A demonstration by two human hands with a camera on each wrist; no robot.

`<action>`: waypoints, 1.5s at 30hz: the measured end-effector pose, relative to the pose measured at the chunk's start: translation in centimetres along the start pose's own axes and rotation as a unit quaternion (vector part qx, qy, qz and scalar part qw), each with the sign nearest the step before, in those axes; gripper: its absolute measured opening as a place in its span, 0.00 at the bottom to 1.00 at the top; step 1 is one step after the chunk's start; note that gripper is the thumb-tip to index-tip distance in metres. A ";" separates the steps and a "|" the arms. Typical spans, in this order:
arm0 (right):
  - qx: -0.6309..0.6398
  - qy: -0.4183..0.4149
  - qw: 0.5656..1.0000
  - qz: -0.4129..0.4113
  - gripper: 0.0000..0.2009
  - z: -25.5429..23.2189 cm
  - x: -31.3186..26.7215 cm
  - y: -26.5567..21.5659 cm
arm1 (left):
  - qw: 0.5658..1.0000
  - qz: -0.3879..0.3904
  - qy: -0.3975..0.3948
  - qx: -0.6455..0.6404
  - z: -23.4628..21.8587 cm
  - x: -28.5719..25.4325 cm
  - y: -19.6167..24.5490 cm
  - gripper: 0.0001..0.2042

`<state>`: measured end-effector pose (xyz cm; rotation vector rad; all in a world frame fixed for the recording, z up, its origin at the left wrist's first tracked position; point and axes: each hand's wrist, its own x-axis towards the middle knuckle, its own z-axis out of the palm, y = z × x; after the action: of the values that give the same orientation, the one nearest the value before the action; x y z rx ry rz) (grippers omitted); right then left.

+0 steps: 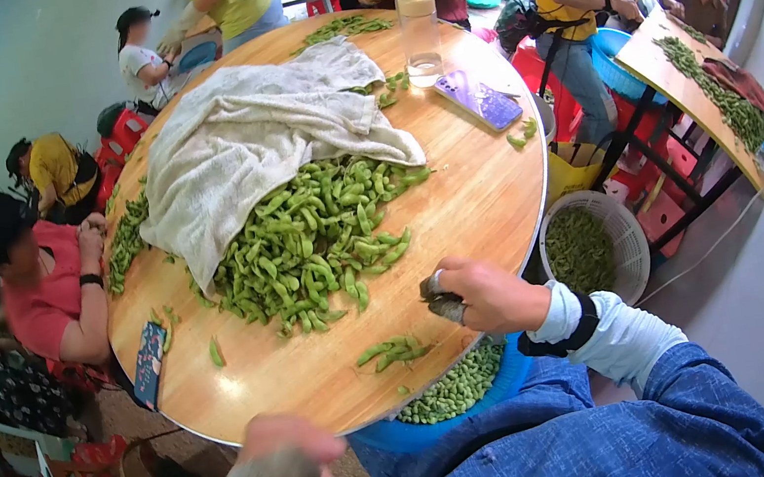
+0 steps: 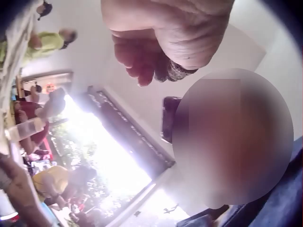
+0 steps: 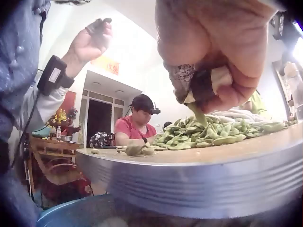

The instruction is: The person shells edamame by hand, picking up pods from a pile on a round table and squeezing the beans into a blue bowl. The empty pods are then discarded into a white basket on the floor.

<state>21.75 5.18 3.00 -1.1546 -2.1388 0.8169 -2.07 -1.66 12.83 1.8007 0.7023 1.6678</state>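
My right hand [image 1: 496, 295] is over the front right edge of the round table, with dark and pale wraps on its thumb and fingertips. In the right wrist view its curled fingers pinch a green soybean pod [image 3: 196, 113], mostly hidden, whose end sticks out below. My left hand [image 1: 284, 469] is raised off the table's near edge, blurred, with grey covers on its digits. Its fingers are loosely bent, and nothing shows in them in the left wrist view [image 2: 165, 38]. A few pods [image 1: 395, 350] lie near my right hand. Beyond is a large pod heap [image 1: 304, 251].
A pale towel [image 1: 235, 132] covers the heap's back. A blue tub [image 1: 514, 377] of shelled beans [image 1: 456, 391] sits below the near edge. A bottle [image 1: 420, 38], a purple phone [image 1: 480, 101] and a dark phone [image 1: 150, 365] rest on the table [image 1: 485, 192]. A white basket [image 1: 629, 249] stands right.
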 end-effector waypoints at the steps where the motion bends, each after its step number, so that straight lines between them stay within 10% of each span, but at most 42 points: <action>1: 0.017 0.015 1.000 0.001 0.08 -0.1 -0.4 0.0 | 0.998 0.053 0.021 -0.004 -0.2 0.0 0.7 0.10; 3: 0.048 0.050 0.998 0.004 0.06 -0.2 -1.0 0.0 | 0.981 0.158 0.106 0.024 -0.4 -0.5 2.1 0.13; 6: 0.042 0.053 0.997 0.043 0.08 0.1 -2.1 0.5 | 0.997 0.057 -0.023 0.055 0.6 2.2 7.9 0.07; 8: 0.036 0.053 0.996 0.063 0.09 0.3 -2.5 0.5 | 0.979 0.193 -0.067 0.005 -1.3 2.5 6.1 0.07; 13: 0.050 0.066 0.994 0.071 0.09 1.0 -3.0 0.5 | 0.991 0.074 -0.054 0.100 -0.7 2.5 8.8 0.05; 18: 0.053 0.070 0.995 0.055 0.09 1.1 -2.8 -0.4 | 0.969 0.212 -0.093 -0.086 -3.1 3.3 6.2 0.03; 21: 0.065 0.076 0.994 0.047 0.09 1.1 -3.1 -0.2 | 0.946 -0.065 -0.130 0.291 -6.3 -5.4 0.0 0.06; 24: 0.074 0.079 0.992 0.066 0.09 1.3 -3.3 -0.3 | 0.970 -0.153 -0.107 0.157 -0.2 0.2 -3.3 0.09; 35: 0.085 0.099 0.989 0.064 0.09 1.5 -3.7 -0.5 | 0.843 -0.114 -0.440 0.289 3.4 -2.2 -13.6 0.11; 45: 0.135 0.101 0.983 0.071 0.11 2.3 -3.3 -0.9 | 0.813 -0.119 -0.440 0.363 3.3 -1.5 -13.1 0.08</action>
<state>21.17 1.34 1.57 -1.1989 -1.7361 0.9735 1.20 6.16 2.20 2.5359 1.1113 0.2302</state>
